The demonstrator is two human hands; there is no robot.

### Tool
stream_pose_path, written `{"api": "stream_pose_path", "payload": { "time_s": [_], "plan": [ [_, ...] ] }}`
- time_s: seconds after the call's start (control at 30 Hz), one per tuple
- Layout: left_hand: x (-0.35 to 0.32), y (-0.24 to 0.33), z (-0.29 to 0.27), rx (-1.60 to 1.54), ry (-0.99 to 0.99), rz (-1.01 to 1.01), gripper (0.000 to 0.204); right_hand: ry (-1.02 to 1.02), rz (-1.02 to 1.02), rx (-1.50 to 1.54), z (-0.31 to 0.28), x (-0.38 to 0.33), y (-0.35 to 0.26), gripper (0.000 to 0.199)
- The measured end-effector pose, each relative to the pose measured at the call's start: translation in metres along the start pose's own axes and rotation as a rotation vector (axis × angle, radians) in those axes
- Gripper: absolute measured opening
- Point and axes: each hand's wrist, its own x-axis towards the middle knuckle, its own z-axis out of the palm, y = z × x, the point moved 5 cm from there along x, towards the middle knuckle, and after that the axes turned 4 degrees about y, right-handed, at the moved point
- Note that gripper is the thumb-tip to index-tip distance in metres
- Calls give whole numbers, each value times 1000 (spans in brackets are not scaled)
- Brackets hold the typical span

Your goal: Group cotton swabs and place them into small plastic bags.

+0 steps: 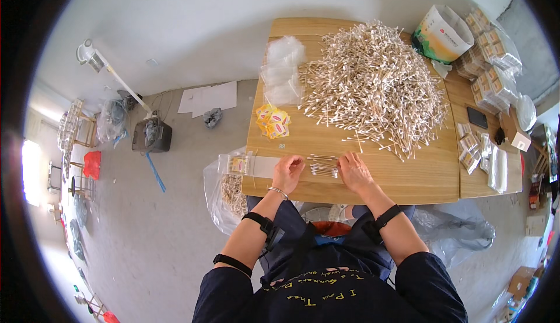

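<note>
A small row of cotton swabs (pixel 324 166) lies crosswise near the table's front edge, between my two hands. My left hand (pixel 287 173) is just off their left ends, fingers loosely bent and not closed around anything I can see. At their right ends my right hand (pixel 354 172) rests with its fingers lowered to the table, touching or almost touching the tips. Left of my left hand is a white strip (pixel 265 167), and beside it a clear bag with swabs and a yellow card (pixel 238 165). Beyond my hands rises a big heap of loose swabs (pixel 373 84).
Yellow printed cards (pixel 272 121) and clear plastic bags (pixel 283 69) lie on the table's left. At the right are a bucket-shaped bag (pixel 443 34), stacked swab packs (pixel 493 49) and a black phone (pixel 477 117). A plastic sack of swabs (pixel 233 194) hangs below the left edge.
</note>
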Motion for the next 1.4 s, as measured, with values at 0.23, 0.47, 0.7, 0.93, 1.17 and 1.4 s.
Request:
{"api": "stream_pose_path", "payload": {
  "time_s": [0.23, 0.47, 0.7, 0.93, 1.17, 1.4],
  "plan": [
    [-1, 2, 1, 7, -5, 4, 11, -61, 19, -85, 3, 1, 0, 13],
    [-3, 0, 2, -47, 6, -55, 11, 33, 217, 411, -9, 5, 23, 10],
    [0, 4, 2, 3, -16, 3, 15, 84, 378, 715, -2, 2, 33, 9],
    [-7, 7, 18, -345, -206, -304, 16, -31, 400, 898, 18, 12, -31, 10],
    [-19, -1, -76, -197, 68, -283, 15, 230, 48, 502, -1, 14, -41, 18],
    [-63, -89, -198, 172, 149, -418, 18, 203, 6, 83, 3, 8, -19, 28]
  ]
}}
